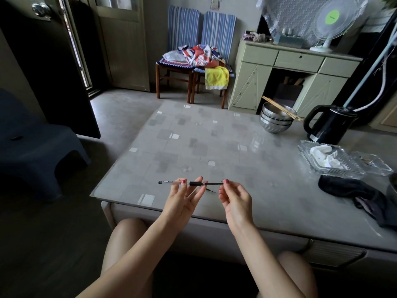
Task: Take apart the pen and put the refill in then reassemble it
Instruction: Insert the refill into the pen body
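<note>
Right now the pen barrel (178,183) sits level at lower centre of the frame, above the table (214,147) edge, so the refill (214,183) lines up with its open end. My left hand (182,201) pinches the barrel; my right hand (234,201) pinches the refill's tip. A small part, possibly the nib cone (211,191), lies beneath.

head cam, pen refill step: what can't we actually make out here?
- Refill in the head view: too thin to tell whether it is going into or coming out of the pen barrel.
- Refill tip: covered by the right hand fingers.
- Small dark piece on the table: too small to identify.
- Left hand grip: fingers hide the middle of the barrel.
- Dark cloth: cut off by the right edge.
</note>
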